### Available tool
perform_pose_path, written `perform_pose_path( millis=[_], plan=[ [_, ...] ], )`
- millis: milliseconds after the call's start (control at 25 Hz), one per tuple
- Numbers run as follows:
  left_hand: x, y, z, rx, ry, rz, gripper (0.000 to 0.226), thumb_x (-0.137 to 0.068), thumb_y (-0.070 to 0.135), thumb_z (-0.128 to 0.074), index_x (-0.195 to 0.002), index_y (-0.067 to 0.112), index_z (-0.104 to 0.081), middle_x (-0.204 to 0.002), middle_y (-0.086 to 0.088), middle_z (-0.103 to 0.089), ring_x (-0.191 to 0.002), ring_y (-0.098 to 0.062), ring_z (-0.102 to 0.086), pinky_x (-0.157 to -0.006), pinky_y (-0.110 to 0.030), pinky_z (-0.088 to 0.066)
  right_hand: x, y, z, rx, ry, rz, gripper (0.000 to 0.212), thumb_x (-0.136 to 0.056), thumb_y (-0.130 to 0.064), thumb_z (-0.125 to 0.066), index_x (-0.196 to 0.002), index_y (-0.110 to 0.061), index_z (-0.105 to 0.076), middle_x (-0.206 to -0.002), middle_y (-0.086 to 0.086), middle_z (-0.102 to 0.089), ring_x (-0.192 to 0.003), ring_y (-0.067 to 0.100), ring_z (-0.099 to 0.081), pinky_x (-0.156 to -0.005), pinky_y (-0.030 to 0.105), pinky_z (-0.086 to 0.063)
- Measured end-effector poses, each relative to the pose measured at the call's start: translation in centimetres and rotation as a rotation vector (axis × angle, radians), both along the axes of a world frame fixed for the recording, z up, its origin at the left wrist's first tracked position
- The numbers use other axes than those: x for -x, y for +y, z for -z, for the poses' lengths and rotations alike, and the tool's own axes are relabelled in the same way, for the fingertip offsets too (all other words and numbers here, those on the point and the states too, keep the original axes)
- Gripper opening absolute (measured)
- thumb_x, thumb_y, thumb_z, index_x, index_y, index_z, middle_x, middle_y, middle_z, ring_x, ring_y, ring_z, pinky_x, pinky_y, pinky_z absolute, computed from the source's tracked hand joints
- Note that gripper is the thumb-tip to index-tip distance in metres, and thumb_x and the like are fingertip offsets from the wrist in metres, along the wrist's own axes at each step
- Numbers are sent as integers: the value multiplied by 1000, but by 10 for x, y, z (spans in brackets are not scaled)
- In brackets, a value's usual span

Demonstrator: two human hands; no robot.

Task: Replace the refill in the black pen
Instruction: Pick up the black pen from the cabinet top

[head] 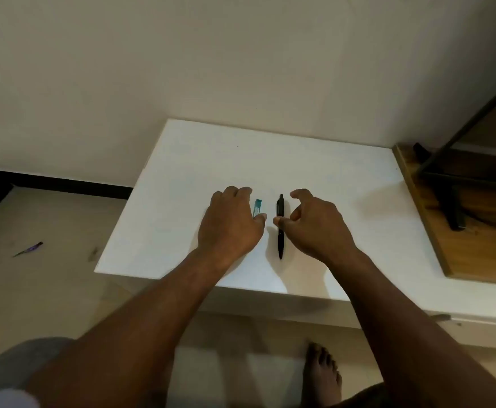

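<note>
Zero steps done; yet to open black pen (280, 228) and swap its inside; lies whole near middle of white table's (329, 178) front edge, between left hand (230, 225), loosely bent, thumb by teal refill pack (257, 206), and right hand (317, 228), fingers wide, gripping nothing.

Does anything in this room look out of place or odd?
Only one thing: a small purple pen-like object lies on the floor left of the white table, as if dropped. On the table, the black pen and the teal packet lie neatly side by side.
</note>
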State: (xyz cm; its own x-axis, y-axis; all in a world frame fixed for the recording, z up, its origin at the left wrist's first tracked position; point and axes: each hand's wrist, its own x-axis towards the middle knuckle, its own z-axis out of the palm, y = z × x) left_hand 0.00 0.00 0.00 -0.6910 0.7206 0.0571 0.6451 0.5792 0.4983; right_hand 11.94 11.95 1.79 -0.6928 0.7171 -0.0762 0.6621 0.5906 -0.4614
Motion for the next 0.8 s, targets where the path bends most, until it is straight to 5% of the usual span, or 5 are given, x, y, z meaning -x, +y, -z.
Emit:
perform_pose_path(
  millis=[520, 800],
  plan=[
    [9, -2, 2, -21, -65, -24, 65, -94, 42, -69, -150, 16, -50, -142, -5, -60, -130, -27, -54, -107, -43, -49, 5, -6, 17, 19, -23, 74, 65, -87, -40, -82, -142, -19, -53, -119, 12, -71, -92, 28, -64, -73, 32, -47],
    [10, -3, 3, -17, -62, -19, 65, -93, 42, -69, -150, 16, -51, -141, -5, -61, -129, -27, -55, -106, -42, -49, 4, -6, 13, 48, -21, 84, 65, -85, -41, -84, -137, -18, -53, -117, 12, -70, -88, 26, -61, -73, 33, -51]
  ],
)
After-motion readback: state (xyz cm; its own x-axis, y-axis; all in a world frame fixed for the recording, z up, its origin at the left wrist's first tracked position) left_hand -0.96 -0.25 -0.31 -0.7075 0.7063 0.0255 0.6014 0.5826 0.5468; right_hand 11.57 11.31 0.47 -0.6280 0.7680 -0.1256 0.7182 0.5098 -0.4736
